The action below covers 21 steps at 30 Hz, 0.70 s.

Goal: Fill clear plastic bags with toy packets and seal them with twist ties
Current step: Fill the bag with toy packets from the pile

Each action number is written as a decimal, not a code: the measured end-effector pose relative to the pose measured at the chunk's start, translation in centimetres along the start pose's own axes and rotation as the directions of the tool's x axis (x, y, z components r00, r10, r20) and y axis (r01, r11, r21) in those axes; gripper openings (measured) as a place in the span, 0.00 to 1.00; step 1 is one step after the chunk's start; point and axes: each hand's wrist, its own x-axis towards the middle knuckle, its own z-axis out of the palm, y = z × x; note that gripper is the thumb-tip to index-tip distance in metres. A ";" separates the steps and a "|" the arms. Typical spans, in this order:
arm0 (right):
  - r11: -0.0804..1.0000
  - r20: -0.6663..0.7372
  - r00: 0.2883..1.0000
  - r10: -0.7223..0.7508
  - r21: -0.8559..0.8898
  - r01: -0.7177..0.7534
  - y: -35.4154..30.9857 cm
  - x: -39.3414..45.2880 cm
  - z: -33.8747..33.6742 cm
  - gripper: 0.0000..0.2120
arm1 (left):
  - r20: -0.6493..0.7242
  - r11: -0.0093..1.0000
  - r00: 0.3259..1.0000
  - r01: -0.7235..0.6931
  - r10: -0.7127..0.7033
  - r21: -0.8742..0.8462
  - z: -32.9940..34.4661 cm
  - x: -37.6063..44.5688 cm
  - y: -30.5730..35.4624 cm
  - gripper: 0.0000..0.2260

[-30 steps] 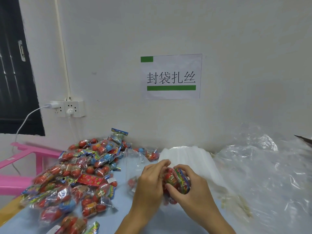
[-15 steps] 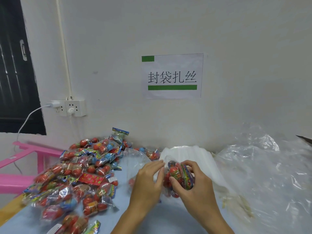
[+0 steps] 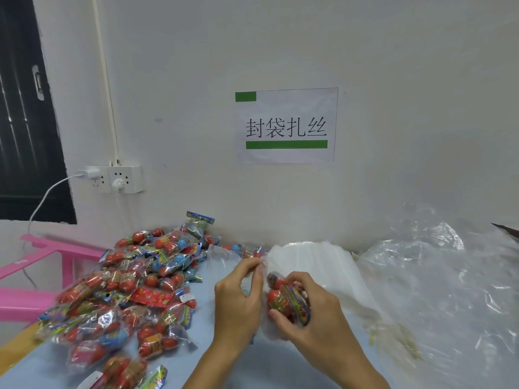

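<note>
Head view: right hand (image 3: 314,318) grips toy packets (image 3: 289,301); left hand (image 3: 238,299) pinches bag (image 3: 264,269).

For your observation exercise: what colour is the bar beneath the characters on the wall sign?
Green, on the white wall sign; the head view shows it.

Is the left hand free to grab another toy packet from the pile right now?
Probably not yet: the left hand pinches the clear bag, though the pile of toy packets lies unobstructed beside it.

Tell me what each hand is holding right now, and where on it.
The right hand holds a toy packet around its middle, inside a clear bag. The left hand pinches the bag's top edge.
</note>
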 end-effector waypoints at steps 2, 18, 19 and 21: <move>0.999 0.081 0.997 -0.007 -0.050 0.011 -0.1 -0.1 0.0 0.18 | -0.008 1.000 1.000 0.008 -0.008 -0.013 -0.1 0.0 0.0 0.06; 0.985 0.124 0.992 -0.017 -0.169 0.038 -0.9 -0.1 -0.5 0.19 | 0.312 0.979 0.934 0.128 -0.174 0.160 -0.9 0.7 -1.2 0.11; 0.987 0.129 0.991 -0.044 -0.151 0.063 -1.0 -0.1 -0.5 0.19 | 0.299 0.982 0.940 0.133 -0.167 0.131 -1.0 0.8 -1.0 0.11; 0.986 0.158 0.984 -0.086 -0.130 0.107 -1.2 -0.1 -0.3 0.18 | 0.270 0.993 0.956 0.107 -0.114 0.039 -1.1 1.0 -0.5 0.09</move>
